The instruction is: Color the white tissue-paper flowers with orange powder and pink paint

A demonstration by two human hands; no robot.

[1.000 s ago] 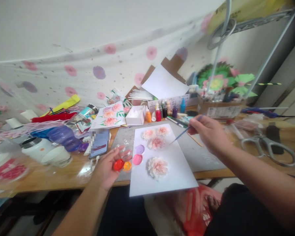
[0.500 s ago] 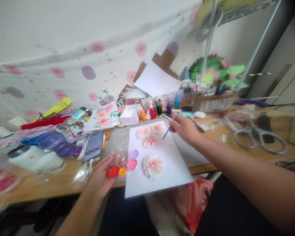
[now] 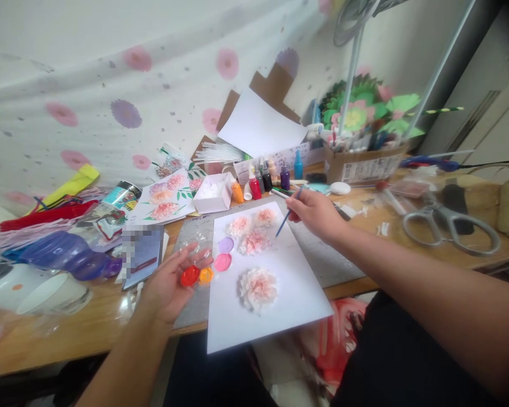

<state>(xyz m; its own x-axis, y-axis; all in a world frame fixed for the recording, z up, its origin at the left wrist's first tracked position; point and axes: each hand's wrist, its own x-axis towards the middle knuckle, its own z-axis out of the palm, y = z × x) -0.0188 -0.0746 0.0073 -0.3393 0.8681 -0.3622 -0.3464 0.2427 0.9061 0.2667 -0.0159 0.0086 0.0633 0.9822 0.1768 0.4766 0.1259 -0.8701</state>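
My left hand (image 3: 165, 289) holds a clear plastic palette (image 3: 200, 239) from below, its fingers partly seen through it. Red paint (image 3: 190, 276), orange paint (image 3: 206, 275), pink paint (image 3: 223, 262) and purple paint (image 3: 226, 245) sit in its round wells. The palette overlaps the left edge of a white sheet of paper (image 3: 294, 305). Several pale pink-and-white ruffled flowers (image 3: 258, 290) are on the sheet. In a pinch, my right hand (image 3: 316, 213) grips a thin blue paintbrush (image 3: 283, 223). Its tip points down at the paper, right of the middle flower (image 3: 254, 242); whether it touches I cannot tell.
A grey mat (image 3: 318, 254) lies under the paper. Behind stand a white box (image 3: 214, 195) and several paint bottles (image 3: 255, 185). Large scissors (image 3: 445, 223) lie at right, near a cardboard box (image 3: 365, 164) of brushes. At left are a phone (image 3: 143, 257) and a cup (image 3: 53, 294).
The camera view has shifted, so most things appear further left. The palette has moved up along the paper's left edge, and my left fingers look more stretched. The brush stays beside the middle flower.
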